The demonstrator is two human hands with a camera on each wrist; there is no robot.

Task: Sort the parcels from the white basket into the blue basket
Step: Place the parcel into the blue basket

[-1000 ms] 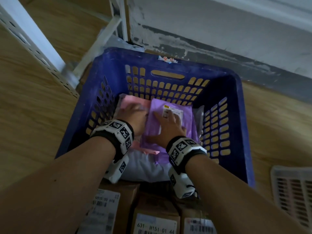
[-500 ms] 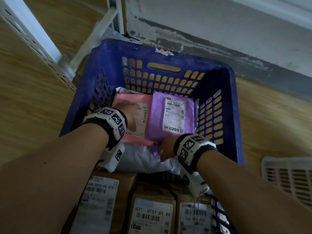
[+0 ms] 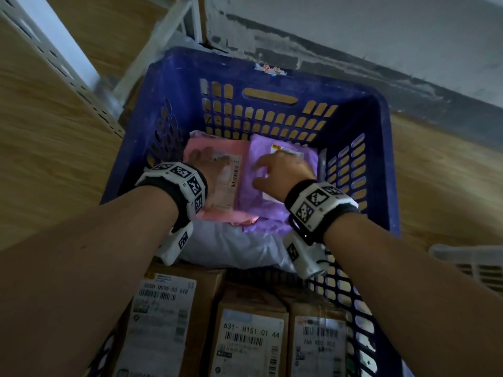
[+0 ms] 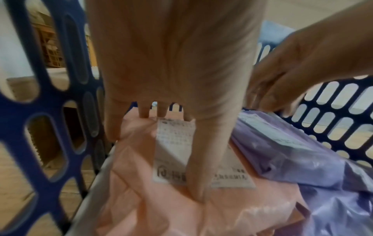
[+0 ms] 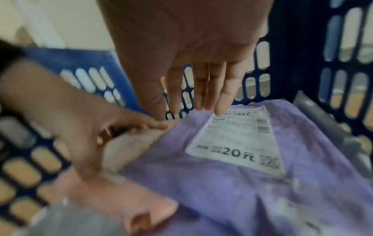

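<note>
The blue basket point(image 3: 321, 84) holds a pink parcel point(image 3: 217, 213) at the left and a purple parcel point(image 3: 253, 197) at the right, side by side, both with labels up. My left hand point(image 3: 209, 161) lies flat on the pink parcel point(image 4: 141, 183), fingers straight and thumb pressing across its label. My right hand point(image 3: 283, 170) is over the purple parcel point(image 5: 201, 183) with straight fingers point(image 5: 222, 99). Their tips reach the far end of its white label. Neither hand grips anything.
A pale grey parcel point(image 3: 231, 246) lies under the two coloured ones. Several labelled cardboard boxes point(image 3: 250, 336) stand along the basket's near side. The white basket point(image 3: 468, 262) shows at the right edge. A white metal shelf post point(image 3: 54, 50) stands at the left, and a wall behind.
My right hand drew back to the purple parcel's near edge, then moved forward over its label again. My left hand stayed on the pink parcel.
</note>
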